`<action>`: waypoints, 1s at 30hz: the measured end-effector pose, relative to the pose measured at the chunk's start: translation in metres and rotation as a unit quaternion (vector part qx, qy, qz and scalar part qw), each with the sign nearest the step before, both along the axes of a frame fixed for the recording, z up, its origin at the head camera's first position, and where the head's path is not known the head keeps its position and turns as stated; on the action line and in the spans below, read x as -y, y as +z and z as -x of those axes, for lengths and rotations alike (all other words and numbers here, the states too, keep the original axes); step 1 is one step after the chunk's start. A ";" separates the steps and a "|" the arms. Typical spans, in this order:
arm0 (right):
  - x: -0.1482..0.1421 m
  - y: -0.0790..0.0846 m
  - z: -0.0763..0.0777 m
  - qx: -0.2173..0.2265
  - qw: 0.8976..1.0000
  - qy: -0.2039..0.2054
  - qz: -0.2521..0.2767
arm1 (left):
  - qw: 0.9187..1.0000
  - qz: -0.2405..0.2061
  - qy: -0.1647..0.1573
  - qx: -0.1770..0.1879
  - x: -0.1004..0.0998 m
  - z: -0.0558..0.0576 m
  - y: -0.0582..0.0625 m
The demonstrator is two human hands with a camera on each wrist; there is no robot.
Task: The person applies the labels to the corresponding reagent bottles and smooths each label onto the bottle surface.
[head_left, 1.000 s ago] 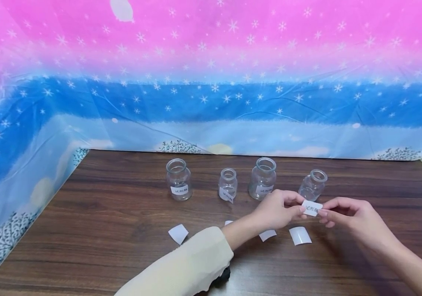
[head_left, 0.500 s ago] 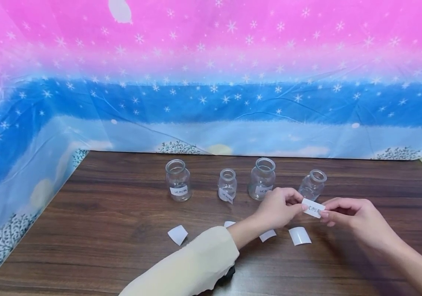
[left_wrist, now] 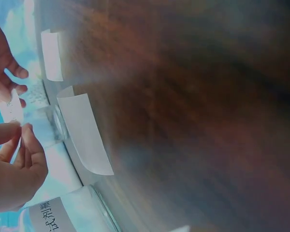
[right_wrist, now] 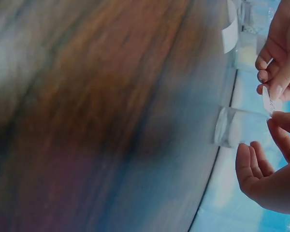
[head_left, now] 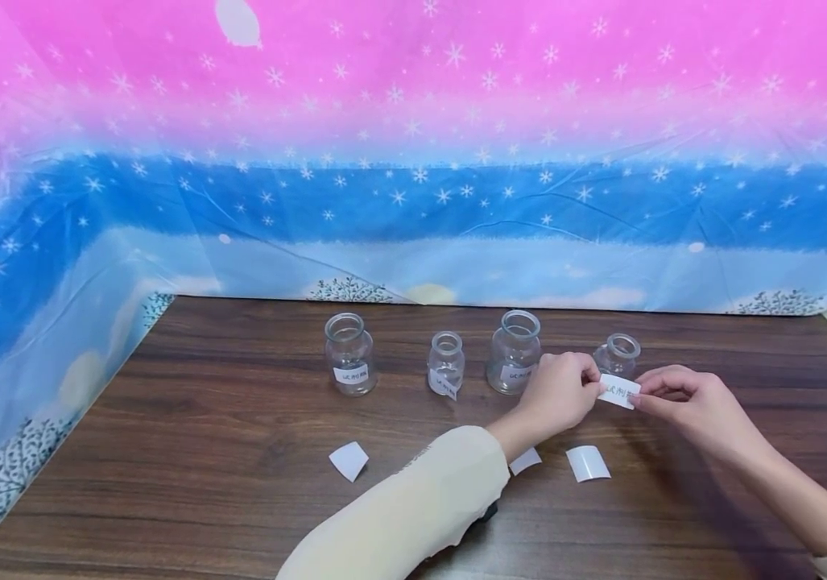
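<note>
A small white label [head_left: 619, 392] with printed black characters is stretched between both hands, in front of the unlabelled small glass jar [head_left: 610, 362] at the right of the row. My left hand [head_left: 556, 392] pinches the label's left end between thumb and forefinger. At the opposite end, the thumb and forefinger of my right hand [head_left: 703, 412] pinch it too. Part of the jar is hidden behind the label and fingers. In the right wrist view the label [right_wrist: 268, 100] is seen nearly edge-on, close to the jar [right_wrist: 232, 128]; whether they touch, I cannot tell.
A large jar [head_left: 513, 354] stands left of my left hand, a small jar [head_left: 445, 362] and another large jar [head_left: 349, 354] further left; each bears a label. White paper pieces, including a curled one [head_left: 589, 463], lie nearer on the wooden table [head_left: 167, 451]. A printed cloth [head_left: 413, 201] hangs behind.
Both hands have moved forward with the label, toward the right-hand small jar, and now cover more of it. The left forearm has shifted to the right.
</note>
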State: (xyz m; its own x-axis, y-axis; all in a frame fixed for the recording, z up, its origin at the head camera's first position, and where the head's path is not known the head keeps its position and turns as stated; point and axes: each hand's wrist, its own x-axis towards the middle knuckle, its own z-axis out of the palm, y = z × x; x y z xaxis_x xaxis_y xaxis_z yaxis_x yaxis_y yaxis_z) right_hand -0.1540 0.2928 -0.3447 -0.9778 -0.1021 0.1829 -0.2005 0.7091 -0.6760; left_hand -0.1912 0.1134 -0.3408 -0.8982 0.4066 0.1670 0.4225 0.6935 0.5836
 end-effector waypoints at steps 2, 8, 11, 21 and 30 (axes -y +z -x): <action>-0.001 -0.003 0.003 -0.017 1.000 0.002 -0.004 | 1.000 0.011 0.010 0.001 -0.003 0.002 0.000; -0.004 -0.007 0.009 -0.045 0.999 -0.003 -0.031 | 0.999 0.038 0.021 -0.002 -0.009 0.007 -0.002; -0.006 -0.008 0.010 -0.038 0.999 -0.005 -0.039 | 0.999 0.043 0.020 0.011 -0.010 0.008 -0.003; -0.007 -0.006 0.013 -0.007 0.999 -0.005 -0.040 | 0.998 0.048 0.018 0.022 -0.012 0.010 -0.004; -0.007 -0.008 0.015 -0.001 0.999 -0.007 -0.045 | 0.999 0.047 0.020 0.014 -0.013 0.011 -0.009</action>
State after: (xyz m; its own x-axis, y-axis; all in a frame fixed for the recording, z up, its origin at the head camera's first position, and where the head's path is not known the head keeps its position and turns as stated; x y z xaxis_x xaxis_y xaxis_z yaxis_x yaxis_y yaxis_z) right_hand -0.1686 0.2996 -0.3523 -0.9788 -0.1052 0.1759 -0.1921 0.7698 -0.6086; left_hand -0.2023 0.1269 -0.3498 -0.9179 0.3827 0.1047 0.3776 0.7616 0.5267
